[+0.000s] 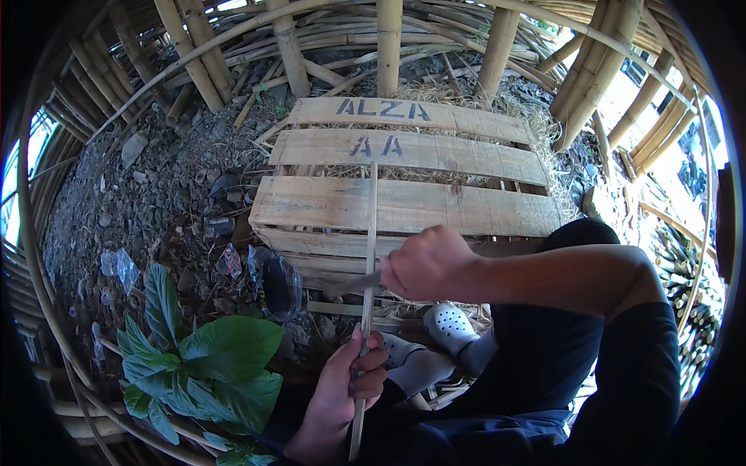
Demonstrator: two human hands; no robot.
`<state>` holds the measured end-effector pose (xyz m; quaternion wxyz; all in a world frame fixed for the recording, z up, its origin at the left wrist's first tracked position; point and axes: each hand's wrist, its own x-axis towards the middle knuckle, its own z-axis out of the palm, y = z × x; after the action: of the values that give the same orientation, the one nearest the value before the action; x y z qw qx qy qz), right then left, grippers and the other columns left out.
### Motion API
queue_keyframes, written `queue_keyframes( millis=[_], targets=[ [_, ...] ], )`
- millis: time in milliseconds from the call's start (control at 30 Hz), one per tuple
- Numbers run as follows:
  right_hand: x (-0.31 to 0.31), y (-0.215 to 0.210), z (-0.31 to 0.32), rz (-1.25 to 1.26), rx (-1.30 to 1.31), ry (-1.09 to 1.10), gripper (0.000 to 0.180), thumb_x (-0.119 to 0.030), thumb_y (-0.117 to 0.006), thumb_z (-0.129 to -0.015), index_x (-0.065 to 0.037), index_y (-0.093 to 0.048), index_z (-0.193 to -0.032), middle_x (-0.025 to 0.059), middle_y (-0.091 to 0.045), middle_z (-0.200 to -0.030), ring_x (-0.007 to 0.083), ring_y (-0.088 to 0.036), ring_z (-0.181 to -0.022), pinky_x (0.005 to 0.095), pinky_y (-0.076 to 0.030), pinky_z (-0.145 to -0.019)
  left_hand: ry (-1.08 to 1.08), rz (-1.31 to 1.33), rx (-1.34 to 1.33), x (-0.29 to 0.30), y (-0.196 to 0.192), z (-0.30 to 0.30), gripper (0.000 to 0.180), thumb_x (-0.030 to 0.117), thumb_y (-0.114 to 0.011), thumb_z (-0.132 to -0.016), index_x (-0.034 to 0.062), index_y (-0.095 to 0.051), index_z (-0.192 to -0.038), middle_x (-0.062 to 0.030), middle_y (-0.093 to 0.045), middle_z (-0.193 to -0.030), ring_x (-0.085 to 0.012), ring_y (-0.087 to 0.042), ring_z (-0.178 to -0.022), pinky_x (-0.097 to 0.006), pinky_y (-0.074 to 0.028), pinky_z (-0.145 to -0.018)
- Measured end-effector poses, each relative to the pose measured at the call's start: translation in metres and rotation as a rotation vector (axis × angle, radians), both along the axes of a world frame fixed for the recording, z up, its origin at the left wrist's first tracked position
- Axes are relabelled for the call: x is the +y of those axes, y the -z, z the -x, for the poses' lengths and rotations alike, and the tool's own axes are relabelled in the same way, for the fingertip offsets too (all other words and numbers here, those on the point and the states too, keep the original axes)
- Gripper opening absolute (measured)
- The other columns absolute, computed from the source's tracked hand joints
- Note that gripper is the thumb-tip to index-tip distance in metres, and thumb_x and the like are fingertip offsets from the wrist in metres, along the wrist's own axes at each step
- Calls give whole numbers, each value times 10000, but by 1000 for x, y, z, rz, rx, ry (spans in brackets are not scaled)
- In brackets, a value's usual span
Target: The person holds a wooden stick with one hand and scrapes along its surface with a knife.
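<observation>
My left hand [347,386] grips a long thin bamboo strip [370,233] near its lower end and holds it upright, so that it reaches up over a wooden pallet [404,206]. My right hand [423,262] is closed on a knife whose blade [351,284] points left and meets the strip just above my left hand. My right forearm comes in from the right across my dark-clothed knee.
The pallet lies on stony, littered ground [155,194] with straw under it. Bamboo poles [388,39] stand and lie all around. A leafy green plant [202,357] grows at lower left. My feet in white clogs [451,326] rest below the pallet.
</observation>
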<state>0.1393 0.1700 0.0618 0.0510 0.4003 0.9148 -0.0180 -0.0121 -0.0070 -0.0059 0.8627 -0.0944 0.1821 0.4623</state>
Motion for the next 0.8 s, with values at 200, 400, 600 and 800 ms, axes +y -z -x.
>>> queue_keyframes(
  millis=[200, 400, 600, 800],
  targets=[
    [41, -13, -4, -95, 87, 204, 510, -348, -376, -939, -71, -585, -566, 142, -587, -541, 338, -609, -523, 454, -530, -596, -12, -16, -74, -3, -6, -2, 253, 337, -354, -1027, 120, -441, -929, 76, -276, -615, -11, -193, -410, -185, -143, -345],
    [19, -7, -1, -26, -34, -73, 411, -317, -395, -927, -84, -635, -687, 142, -642, -650, 306, -658, -631, 448, -540, -622, -16, -19, -82, -5, -5, 0, 254, 331, -352, -1028, 115, -444, -932, 74, -274, -615, -12, -192, -412, -185, -143, -344],
    [9, -13, 9, 155, -85, 47, 502, -361, -324, -958, -44, -625, -713, 153, -649, -690, 327, -660, -669, 463, -547, -669, -48, -15, -68, -1, -1, 2, 266, 335, -338, -1031, 113, -445, -932, 73, -280, -615, -8, -186, -411, -184, -137, -339],
    [55, -13, -10, -203, 62, 141, 482, -323, -376, -947, -58, -608, -618, 142, -603, -573, 323, -621, -540, 451, -534, -580, -23, -62, -91, -4, -9, -3, 277, 342, -334, -1031, 110, -436, -920, 75, -283, -613, 0, -182, -400, -179, -135, -329]
  ],
)
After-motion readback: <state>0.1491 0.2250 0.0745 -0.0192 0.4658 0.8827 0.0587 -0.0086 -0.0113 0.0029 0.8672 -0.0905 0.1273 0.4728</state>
